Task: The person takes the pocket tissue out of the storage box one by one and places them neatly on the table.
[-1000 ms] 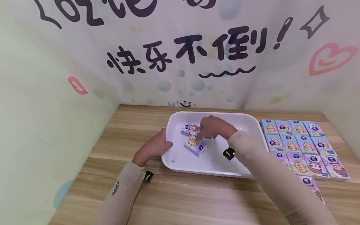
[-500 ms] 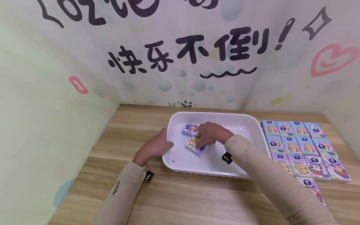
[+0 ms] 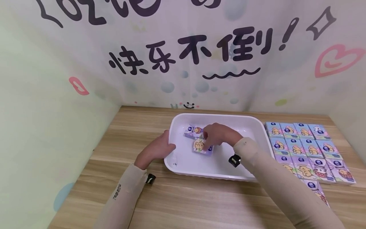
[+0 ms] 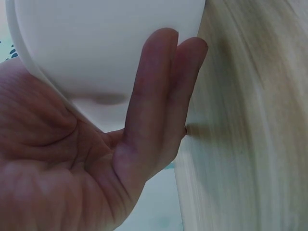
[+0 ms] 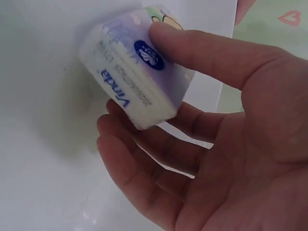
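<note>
My left hand (image 3: pixel 155 149) grips the left rim of a white plastic tray (image 3: pixel 210 175). Its thumb hooks over the edge, while in the left wrist view the fingers (image 4: pixel 154 91) lie along the tray's outer wall. Inside the tray, my right hand (image 3: pixel 219 133) pinches a small purple tissue pack (image 5: pixel 132 72) printed with a yellow cartoon animal. The thumb presses its top and other fingers are under it; the pack is tilted in the right wrist view. Just behind it in the tray lies a second purple tissue pack (image 3: pixel 193 131), partly covered by my hand.
Right of the tray, blue tissue packs (image 3: pixel 295 147) and purple tissue packs (image 3: pixel 321 168) lie in neat rows on the wooden table (image 3: pixel 183 203). My right forearm covers part of the nearest ones. A printed curtain (image 3: pixel 177 92) hangs behind the table.
My right hand has gone from touching the nearer tissue pack to pinching it. The pack has turned and shifted slightly right. The left hand stays on the rim.
</note>
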The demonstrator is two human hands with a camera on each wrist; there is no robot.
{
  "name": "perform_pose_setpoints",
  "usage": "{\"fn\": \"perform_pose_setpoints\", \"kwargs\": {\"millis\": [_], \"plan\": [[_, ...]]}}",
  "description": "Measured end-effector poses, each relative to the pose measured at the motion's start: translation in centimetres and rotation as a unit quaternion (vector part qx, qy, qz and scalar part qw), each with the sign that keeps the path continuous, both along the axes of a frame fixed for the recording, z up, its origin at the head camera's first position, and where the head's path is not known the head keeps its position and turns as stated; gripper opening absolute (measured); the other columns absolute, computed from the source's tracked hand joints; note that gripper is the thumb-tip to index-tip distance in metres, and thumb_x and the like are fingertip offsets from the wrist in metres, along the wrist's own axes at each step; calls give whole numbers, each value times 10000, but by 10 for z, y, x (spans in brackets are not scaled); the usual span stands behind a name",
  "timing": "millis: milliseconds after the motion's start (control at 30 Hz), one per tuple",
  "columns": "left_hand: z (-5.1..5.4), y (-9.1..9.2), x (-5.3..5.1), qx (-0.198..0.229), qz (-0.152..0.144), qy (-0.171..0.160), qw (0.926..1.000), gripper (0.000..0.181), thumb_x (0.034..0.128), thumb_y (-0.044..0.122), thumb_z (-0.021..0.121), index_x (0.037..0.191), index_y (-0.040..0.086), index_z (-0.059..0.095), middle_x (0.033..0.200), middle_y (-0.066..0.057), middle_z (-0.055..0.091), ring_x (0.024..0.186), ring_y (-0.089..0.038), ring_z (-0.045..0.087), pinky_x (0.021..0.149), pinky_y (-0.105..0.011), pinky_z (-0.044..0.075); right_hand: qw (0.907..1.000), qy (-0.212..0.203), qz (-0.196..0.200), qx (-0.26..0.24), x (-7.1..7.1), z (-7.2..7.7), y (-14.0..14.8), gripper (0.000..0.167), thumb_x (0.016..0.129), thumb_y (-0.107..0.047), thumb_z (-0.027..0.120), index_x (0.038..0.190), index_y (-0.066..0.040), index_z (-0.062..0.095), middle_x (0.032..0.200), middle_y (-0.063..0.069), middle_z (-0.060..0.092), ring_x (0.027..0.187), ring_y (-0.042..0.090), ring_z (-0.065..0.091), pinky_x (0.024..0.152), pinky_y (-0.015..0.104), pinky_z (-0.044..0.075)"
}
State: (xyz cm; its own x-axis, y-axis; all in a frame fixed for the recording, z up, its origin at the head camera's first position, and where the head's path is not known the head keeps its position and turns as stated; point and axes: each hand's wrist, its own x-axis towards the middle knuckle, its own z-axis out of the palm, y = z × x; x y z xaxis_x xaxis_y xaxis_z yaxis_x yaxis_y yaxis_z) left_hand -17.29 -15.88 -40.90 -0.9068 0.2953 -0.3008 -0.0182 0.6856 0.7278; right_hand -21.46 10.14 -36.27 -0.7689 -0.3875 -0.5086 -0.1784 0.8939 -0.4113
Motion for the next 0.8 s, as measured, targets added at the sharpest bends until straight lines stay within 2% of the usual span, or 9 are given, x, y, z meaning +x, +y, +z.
{"fn": "perform_pose_setpoints", "kwargs": {"millis": [167,333,633,800], "plan": [[0,-1,0,23,-35,45,10000,644,1064,83,546,1634,-32,269,1230,-226,623,838,-236,762,717,-386,673,9999,37,-38,-108,-1,3,6,353,901,-211,867,1165,-81,671,1064,73,681,977,265,632,868,408,573],[1,-1,0,-24,-32,52,10000,632,1060,91,543,1619,-42,282,1218,-225,625,839,-236,759,721,-384,671,9996,63,-98,-256,-1,9,14,398,896,-182,843,1233,-81,657,1146,93,677,1023,276,625,886,416,569],[1,0,0,28,0,-80,10000,661,1070,89,540,1652,-11,243,1204,-216,622,814,-232,763,701,-386,675,9974,132,-290,-651,-2,11,36,449,885,-206,814,1294,-114,652,1270,132,654,1114,324,615,901,434,554],[2,1,0,-9,-34,-33,10000,667,1065,88,538,1654,-15,242,1192,-212,621,811,-232,762,694,-383,673,9929,105,-368,-1127,-2,12,46,424,902,-163,823,1293,-98,674,1273,147,653,1111,327,628,903,427,595]]}}
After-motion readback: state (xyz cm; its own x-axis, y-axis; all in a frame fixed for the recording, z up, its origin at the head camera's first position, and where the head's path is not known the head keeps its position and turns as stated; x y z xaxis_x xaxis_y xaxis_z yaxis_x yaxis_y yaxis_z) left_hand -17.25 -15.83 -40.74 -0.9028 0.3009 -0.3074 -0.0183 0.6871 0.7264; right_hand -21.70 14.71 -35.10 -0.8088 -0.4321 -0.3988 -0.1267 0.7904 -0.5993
